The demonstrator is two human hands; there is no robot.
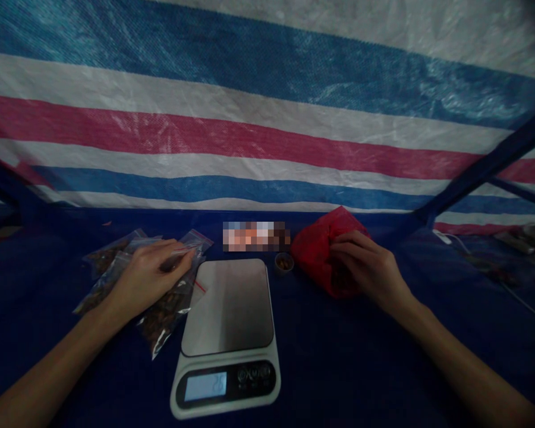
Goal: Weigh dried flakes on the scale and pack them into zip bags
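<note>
My left hand (158, 268) is closed, fingers curled, on a clear zip-lock bag (172, 306) of brown dried pieces, left of a kitchen scale (232, 306). More filled zip-lock bags (109, 255) lie under and beyond this hand. A corner of clear plastic with a red strip touches the scale's steel plate. The scale's display is lit with small digits. On the right, my right hand (368, 261) grips the edge of a red plastic bag (316, 249), its fingertips partly hidden at the mouth. Between scale and red bag stands a small round cup (284, 263) holding brown pieces.
A blurred-out, pixelated patch (256, 236) covers something behind the scale. Blue frame bars (463, 172) slope at both sides. A striped tarp (258, 119) hangs behind the dark blue surface (330, 368). A pale cable (524, 303) and cluttered items lie far right.
</note>
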